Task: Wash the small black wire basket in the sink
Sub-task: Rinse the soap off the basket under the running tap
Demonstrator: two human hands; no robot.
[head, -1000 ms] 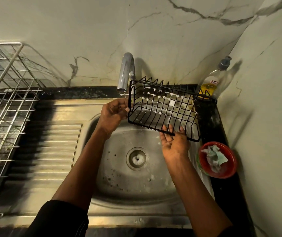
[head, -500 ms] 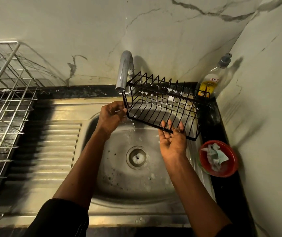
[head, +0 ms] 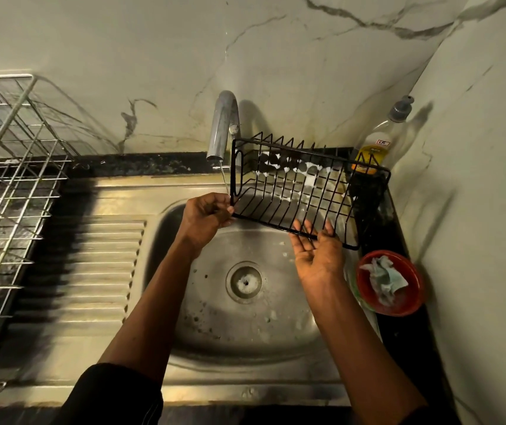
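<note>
The small black wire basket (head: 297, 191) hangs above the steel sink (head: 245, 342), tilted, with white suds on its back wires. My left hand (head: 207, 216) grips the basket's lower left corner. My right hand (head: 317, 253) lies palm up under the front rim, its fingers straight and touching the wires. A thin stream of water falls from the tap (head: 222, 127) just left of the basket, onto my left hand.
A steel dish rack (head: 9, 191) stands on the ribbed drainboard (head: 92, 271) at the left. A soap bottle (head: 377, 142) stands in the back right corner. A red bowl (head: 398, 305) holding a crumpled cloth sits right of the sink. Marble walls close the back and right.
The basket has tipped so that its left end stands more upright beside the tap. Water now runs onto my left hand. My right hand stays under the front rim.
</note>
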